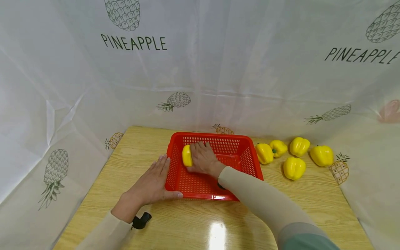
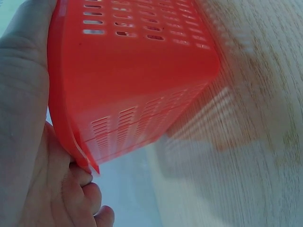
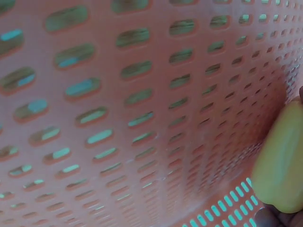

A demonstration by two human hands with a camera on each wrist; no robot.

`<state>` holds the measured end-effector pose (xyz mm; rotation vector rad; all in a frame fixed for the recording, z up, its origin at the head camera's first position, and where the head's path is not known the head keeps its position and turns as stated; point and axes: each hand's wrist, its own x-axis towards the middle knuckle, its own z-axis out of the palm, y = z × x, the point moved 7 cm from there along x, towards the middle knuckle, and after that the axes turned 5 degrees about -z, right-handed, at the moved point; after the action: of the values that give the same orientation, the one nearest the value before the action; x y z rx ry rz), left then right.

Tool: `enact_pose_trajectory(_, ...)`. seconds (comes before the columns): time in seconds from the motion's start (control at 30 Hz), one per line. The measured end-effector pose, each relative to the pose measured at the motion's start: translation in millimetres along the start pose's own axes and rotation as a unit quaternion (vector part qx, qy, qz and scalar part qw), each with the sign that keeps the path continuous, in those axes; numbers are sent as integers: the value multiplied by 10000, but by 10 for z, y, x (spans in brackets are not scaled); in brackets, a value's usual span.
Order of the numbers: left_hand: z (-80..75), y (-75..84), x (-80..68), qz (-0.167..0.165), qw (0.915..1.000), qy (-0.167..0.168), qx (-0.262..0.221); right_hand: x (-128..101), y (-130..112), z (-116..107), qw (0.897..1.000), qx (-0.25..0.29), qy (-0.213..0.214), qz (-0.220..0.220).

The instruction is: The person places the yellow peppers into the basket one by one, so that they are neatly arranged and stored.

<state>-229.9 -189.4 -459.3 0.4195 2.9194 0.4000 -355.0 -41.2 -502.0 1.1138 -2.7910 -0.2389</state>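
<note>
A red perforated plastic basket [image 1: 215, 135] stands on the table. Inside it, towards the left wall, my right hand [image 1: 203, 158] grips a yellow bell pepper [image 1: 186, 156]; the fingers cover its right side. The right wrist view has this yellow bell pepper [image 3: 280, 163] at its right edge, low by the perforated wall. My left hand [image 1: 151, 184] rests at the basket's front left corner, fingers extended along the left rim and thumb on the front rim. From the left wrist, the red basket [image 2: 128, 71] shows its outer corner and walls against that hand.
Several yellow bell peppers [image 1: 294, 168] lie on the wooden table [image 1: 175, 225] to the right of the basket. A white curtain [image 1: 218, 76] printed with pineapples hangs behind the table and along both sides. A black strap piece [image 1: 141, 221] sits at the left wrist.
</note>
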Motion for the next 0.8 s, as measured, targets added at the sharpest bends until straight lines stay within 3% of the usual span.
enact_pose_trajectory(0.8,3,3,10,8,10000,10,-45,-16,19,46,9997,165,-58,150)
